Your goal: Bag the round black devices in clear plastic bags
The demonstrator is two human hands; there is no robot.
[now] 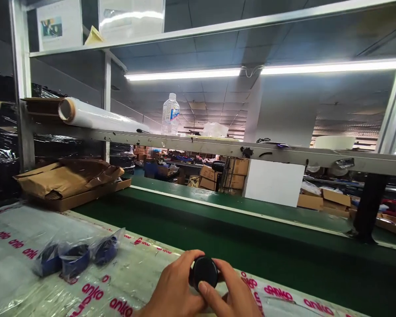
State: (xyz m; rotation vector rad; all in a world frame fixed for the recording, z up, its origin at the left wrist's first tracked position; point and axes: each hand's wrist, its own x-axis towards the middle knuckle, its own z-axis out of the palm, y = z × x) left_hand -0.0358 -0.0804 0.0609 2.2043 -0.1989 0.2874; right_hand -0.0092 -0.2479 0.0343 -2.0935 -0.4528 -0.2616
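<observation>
A small round black piece [205, 274], smooth on its face, is held between both hands above the near edge of the work surface. Its exact kind does not show. My left hand [174, 286] curls round its left side. From the right, my right hand [232, 290] grips it, thumb on the lower face and forefinger along the edge. To the left, several blue rings or bands in clear plastic bags [75, 259] lie on the surface, which is covered with sheeting [119, 281] printed "anko" in pink.
A green belt [185, 224] runs across behind the hands. Crumpled brown paper in a shallow cardboard tray [69, 202] sits at the left. On the metal shelf [211, 144] above are a plastic bottle [170, 115] and a film roll [99, 118]. A dark post [366, 211] stands right.
</observation>
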